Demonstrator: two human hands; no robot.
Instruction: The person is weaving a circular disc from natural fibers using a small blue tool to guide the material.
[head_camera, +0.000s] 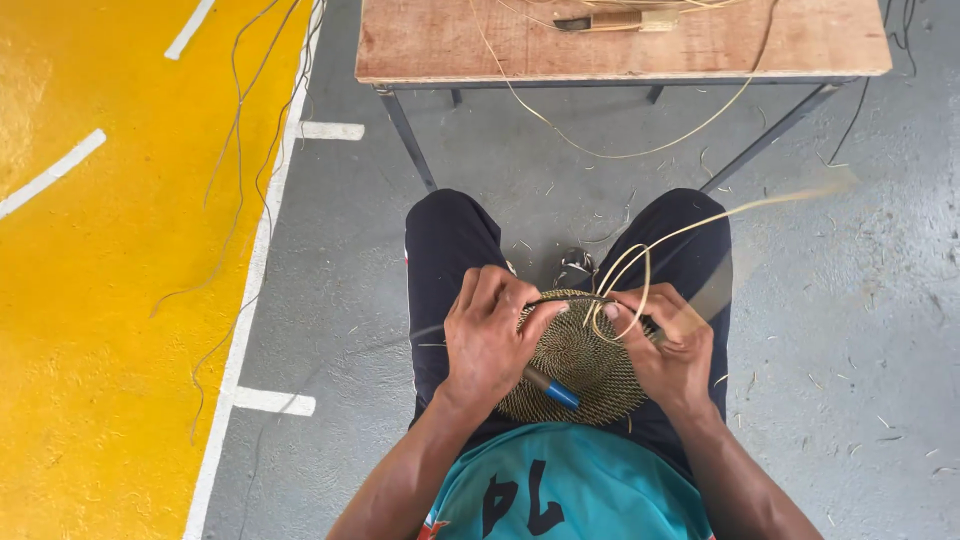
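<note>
Round woven disc (578, 362) flat on the lap, no long axis. Left hand (487, 340) closed on its left rim, with a blue-tipped tool (551, 388) (pointing lower right). Right hand (672, 350) pinched shut on a pale strand (690, 230) looping, then trailing up-right.

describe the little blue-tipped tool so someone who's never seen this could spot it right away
Start at the round woven coil mat resting on the person's lap, between the two hands. Just below the left hand, a short dark stick pokes out across the mat's lower left part: that is the blue-tipped tool. Its bright blue end is the only blue among the tan strands.
</note>
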